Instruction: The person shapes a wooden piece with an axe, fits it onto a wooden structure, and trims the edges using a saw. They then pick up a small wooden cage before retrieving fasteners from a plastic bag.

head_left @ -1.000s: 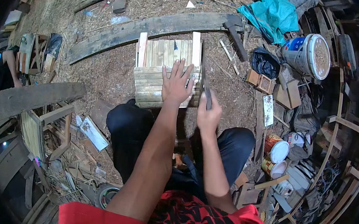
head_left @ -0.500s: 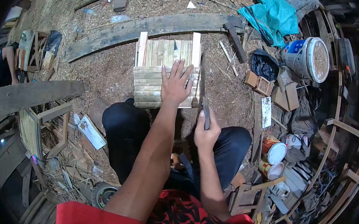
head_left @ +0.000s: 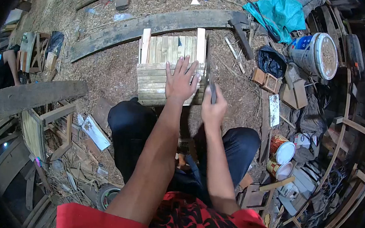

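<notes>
A small box-like wooden piece [head_left: 152, 83], made of narrow slats with two pale posts at its far corners, lies on the ground in front of my knees. My left hand [head_left: 180, 81] rests flat on its slats, fingers spread. My right hand [head_left: 214, 108] is wrapped round the handle of a handsaw [head_left: 211, 66], whose long dark blade shows nearly edge-on. That blade runs along the right side of the slats, close against their ends; the teeth cannot be made out.
A long plank [head_left: 133, 29] lies beyond the wooden piece, with a hammer [head_left: 242, 39] at its right end. To the right are a large paint bucket [head_left: 313, 54], a black plastic bag [head_left: 270, 61] and small cans. Wooden frames [head_left: 56, 120] lean at left, where another person's arm [head_left: 11, 64] shows.
My right hand has pushed the handsaw forward, away from my body, along the slats' right side. My left hand stays pressed on the slats. The view has shifted slightly.
</notes>
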Demonstrator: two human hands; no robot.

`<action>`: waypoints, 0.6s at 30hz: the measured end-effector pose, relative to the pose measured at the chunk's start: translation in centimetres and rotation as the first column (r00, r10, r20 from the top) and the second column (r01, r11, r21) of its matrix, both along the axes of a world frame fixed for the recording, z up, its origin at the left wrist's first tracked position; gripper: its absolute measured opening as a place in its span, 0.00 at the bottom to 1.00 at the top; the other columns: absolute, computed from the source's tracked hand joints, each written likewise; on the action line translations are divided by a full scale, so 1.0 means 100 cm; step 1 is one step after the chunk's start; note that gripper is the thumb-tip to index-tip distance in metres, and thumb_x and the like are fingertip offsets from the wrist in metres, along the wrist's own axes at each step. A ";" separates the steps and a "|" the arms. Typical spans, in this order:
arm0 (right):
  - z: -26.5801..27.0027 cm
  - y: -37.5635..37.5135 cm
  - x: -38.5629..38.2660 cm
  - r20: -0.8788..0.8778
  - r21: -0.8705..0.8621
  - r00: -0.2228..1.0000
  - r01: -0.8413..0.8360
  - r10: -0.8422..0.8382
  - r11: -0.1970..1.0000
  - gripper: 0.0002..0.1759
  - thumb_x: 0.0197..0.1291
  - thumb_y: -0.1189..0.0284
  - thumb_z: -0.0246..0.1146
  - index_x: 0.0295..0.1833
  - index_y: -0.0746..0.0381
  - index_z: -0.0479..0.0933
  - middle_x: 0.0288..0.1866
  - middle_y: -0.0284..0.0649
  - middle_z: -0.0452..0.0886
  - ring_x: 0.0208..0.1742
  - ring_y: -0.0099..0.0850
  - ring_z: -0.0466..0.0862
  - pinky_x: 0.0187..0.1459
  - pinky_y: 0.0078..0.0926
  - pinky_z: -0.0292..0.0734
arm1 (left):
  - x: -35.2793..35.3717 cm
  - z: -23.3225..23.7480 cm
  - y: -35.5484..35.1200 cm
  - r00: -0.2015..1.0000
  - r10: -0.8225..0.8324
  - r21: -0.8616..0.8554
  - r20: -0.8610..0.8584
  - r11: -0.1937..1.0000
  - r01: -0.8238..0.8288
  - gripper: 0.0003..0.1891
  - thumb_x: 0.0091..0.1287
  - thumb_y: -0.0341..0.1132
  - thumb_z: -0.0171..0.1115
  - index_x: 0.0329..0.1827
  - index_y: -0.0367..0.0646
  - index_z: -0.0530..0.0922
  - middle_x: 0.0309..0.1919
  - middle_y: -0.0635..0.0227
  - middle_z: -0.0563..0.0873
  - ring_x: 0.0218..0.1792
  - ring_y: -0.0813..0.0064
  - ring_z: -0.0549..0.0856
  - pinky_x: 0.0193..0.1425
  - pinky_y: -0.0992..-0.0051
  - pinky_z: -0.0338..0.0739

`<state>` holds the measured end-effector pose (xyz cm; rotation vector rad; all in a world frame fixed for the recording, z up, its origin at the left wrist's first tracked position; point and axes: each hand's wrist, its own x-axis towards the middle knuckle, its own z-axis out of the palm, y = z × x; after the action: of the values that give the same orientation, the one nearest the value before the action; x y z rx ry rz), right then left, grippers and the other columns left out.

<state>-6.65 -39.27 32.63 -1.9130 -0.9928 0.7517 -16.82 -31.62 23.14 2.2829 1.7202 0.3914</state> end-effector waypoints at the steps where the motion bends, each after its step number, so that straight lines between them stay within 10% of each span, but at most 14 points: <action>1: 0.002 0.008 0.000 0.008 -0.006 1.000 -0.005 0.006 1.000 0.19 0.70 0.70 0.61 0.59 0.73 0.78 0.46 0.51 0.88 0.43 0.34 0.86 0.48 0.33 0.79 | 0.000 0.002 0.002 1.000 -0.003 0.002 0.001 1.000 0.003 0.26 0.74 0.51 0.51 0.75 0.62 0.69 0.78 0.67 0.65 0.80 0.64 0.59 0.81 0.41 0.39; 5: -0.007 -0.053 -0.006 0.175 0.216 0.985 -0.042 0.004 0.975 0.18 0.70 0.70 0.60 0.60 0.67 0.79 0.38 0.55 0.87 0.39 0.37 0.90 0.41 0.34 0.81 | 0.001 0.000 0.002 1.000 0.002 0.008 0.029 1.000 -0.002 0.27 0.74 0.51 0.52 0.75 0.61 0.69 0.78 0.66 0.66 0.80 0.64 0.60 0.81 0.41 0.40; 13: -0.007 -0.008 0.000 0.035 0.042 0.999 -0.021 0.019 0.999 0.15 0.71 0.69 0.61 0.54 0.70 0.80 0.32 0.41 0.82 0.33 0.21 0.77 0.37 0.25 0.75 | -0.001 -0.002 0.002 1.000 0.002 -0.041 -0.024 0.999 -0.003 0.31 0.73 0.54 0.49 0.78 0.56 0.64 0.79 0.71 0.62 0.81 0.69 0.56 0.83 0.44 0.37; 18: 0.002 -0.055 -0.009 0.041 0.106 0.998 0.041 -0.046 0.994 0.16 0.68 0.71 0.61 0.56 0.69 0.80 0.38 0.54 0.86 0.39 0.44 0.89 0.44 0.37 0.80 | 0.000 -0.002 0.003 1.000 0.018 -0.010 0.012 1.000 -0.018 0.29 0.72 0.52 0.54 0.75 0.55 0.69 0.78 0.68 0.66 0.80 0.66 0.59 0.82 0.43 0.41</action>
<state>-7.51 -44.79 32.82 -1.8604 -0.9948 0.6231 -16.78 -31.28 22.94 2.2548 1.7344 0.3994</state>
